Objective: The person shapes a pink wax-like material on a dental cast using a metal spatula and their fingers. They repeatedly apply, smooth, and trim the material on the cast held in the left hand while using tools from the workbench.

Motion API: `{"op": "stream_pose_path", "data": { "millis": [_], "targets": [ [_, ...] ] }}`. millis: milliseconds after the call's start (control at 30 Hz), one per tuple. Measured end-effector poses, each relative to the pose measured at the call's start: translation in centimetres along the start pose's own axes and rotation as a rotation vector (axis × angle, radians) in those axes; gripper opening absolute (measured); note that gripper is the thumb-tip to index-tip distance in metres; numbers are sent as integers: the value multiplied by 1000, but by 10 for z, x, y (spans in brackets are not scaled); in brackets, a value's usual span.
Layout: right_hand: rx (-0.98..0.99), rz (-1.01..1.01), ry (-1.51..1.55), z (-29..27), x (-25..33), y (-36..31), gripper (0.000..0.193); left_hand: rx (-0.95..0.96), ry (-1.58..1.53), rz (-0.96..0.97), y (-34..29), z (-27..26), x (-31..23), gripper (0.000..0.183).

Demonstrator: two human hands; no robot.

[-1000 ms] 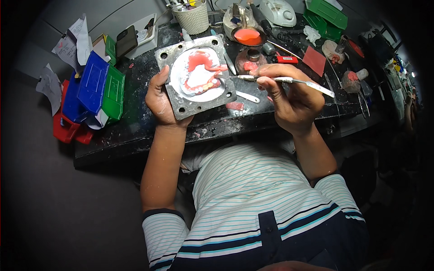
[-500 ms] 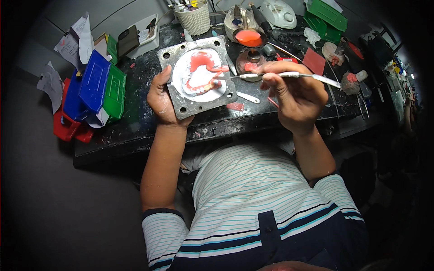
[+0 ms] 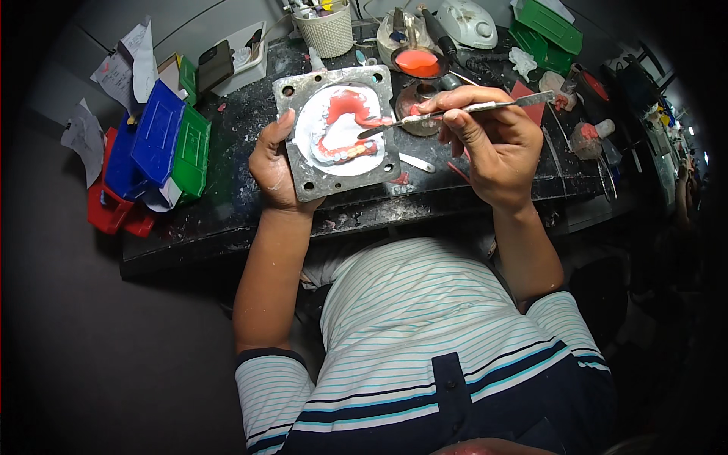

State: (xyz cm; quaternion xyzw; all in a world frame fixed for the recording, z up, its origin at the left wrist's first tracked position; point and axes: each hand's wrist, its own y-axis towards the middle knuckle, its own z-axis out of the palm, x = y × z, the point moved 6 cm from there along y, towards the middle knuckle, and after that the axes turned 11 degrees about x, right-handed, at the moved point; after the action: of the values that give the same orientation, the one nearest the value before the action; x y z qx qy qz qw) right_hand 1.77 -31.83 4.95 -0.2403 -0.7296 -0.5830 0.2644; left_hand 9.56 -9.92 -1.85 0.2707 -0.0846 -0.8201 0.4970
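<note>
Gripped along its left edge by my left hand [image 3: 274, 167], a square grey metal dental flask half [image 3: 341, 186] is held tilted up above the bench. White plaster [image 3: 309, 117] fills it, with a horseshoe of red wax [image 3: 346, 103] set in. A row of teeth [image 3: 353, 152] lines the wax's near side. My right hand [image 3: 500, 148] is closed in a pen-like grip on a slim metal wax spatula [image 3: 527, 99]. Its dark blade lies over the right part of the plaster, beside the wax; whether it touches cannot be made out.
Behind the flask stand a woven cup of tools [image 3: 324, 34] and a pan of melted red wax [image 3: 418, 63]. Blue [image 3: 158, 129] and green [image 3: 192, 159] bins sit at left. A white-handled tool [image 3: 417, 162] and wax scraps [image 3: 457, 173] lie near the front edge.
The flask has shifted slightly to the right. The spatula has swung in my right hand: its rear end is now higher, and its blade slants down leftward over the plaster.
</note>
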Motion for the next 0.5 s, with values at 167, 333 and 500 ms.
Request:
{"op": "stream_pose_path", "data": {
  "millis": [167,333,500],
  "targets": [
    [56,-10,5,-1,8,0,12,-8,12,-10,-1,0,1,54],
    [115,-69,45,1,9,2,28,99,-83,-60,-2,-2,4,56],
    [178,-99,60,3,9,0,38,115,-74,-71,-1,5,6,58]
  ]
}}
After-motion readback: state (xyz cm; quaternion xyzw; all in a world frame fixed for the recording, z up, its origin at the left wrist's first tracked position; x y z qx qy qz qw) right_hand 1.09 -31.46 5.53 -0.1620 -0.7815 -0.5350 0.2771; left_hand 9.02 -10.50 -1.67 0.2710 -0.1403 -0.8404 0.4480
